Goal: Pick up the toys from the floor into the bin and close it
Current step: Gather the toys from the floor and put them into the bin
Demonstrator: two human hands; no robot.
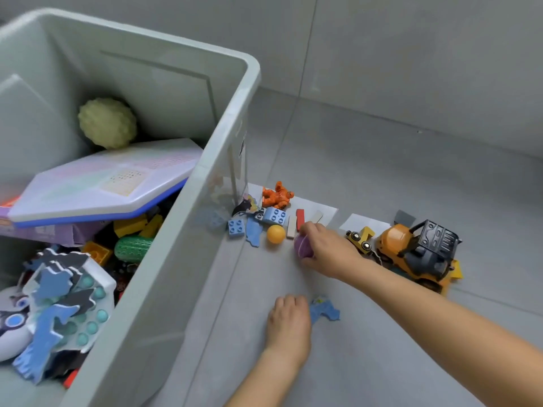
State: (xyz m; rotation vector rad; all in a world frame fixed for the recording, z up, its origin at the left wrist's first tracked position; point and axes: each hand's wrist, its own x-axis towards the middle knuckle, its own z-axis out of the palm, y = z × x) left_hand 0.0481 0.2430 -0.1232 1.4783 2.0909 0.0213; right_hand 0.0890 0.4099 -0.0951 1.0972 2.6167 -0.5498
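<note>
A big pale green bin (188, 218) stands open on the left, part-filled with toys. On the grey floor beside it lie blue bricks (236, 229), an orange ball (276, 234), an orange figure (277, 195), small wooden blocks (299, 220), a small yellow vehicle (360, 237) and an orange forklift (423, 251). My right hand (329, 248) is closed around a purple ball (302, 246) on the floor. My left hand (289, 321) grips a blue foam piece (324, 309) lying on the floor nearer me.
Inside the bin are a bumpy green ball (107, 123), a flat white and blue board (105, 183), foam shapes and bricks. White paper sheets (364, 223) lie under the toys. A grey wall (411, 54) runs behind the toy row.
</note>
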